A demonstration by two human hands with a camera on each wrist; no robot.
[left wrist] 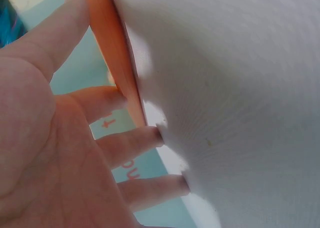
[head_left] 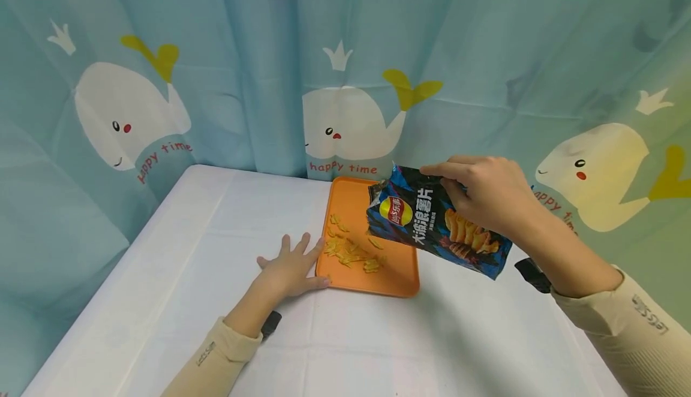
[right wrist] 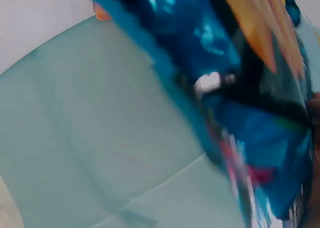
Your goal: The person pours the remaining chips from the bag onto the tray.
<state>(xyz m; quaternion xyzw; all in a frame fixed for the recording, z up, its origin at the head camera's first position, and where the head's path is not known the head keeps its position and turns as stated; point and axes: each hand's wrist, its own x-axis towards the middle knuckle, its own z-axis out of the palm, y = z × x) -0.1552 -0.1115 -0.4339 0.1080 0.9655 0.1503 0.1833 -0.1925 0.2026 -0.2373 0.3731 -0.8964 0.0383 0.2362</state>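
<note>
In the head view an orange tray (head_left: 372,286) lies on the white table with a scatter of yellow potato chips (head_left: 345,250) on it. My left hand (head_left: 286,268) rests at the tray's left edge, fingers spread; in the left wrist view its thumb and a finger touch the orange rim (left wrist: 117,52). Above the tray's right side, my right hand (head_left: 483,190) pinches a dark blue potato chip bag (head_left: 426,217) by its upper side. The bag tilts, its opened end toward the tray. In the right wrist view the bag (right wrist: 210,47) is blurred and hides most of the hand.
A white cloth covers the table (head_left: 259,205). Behind it hangs a light blue curtain (head_left: 259,85) printed with white whales, reaching down to the table's back edge. Black wrist straps (head_left: 533,275) show at both wrists.
</note>
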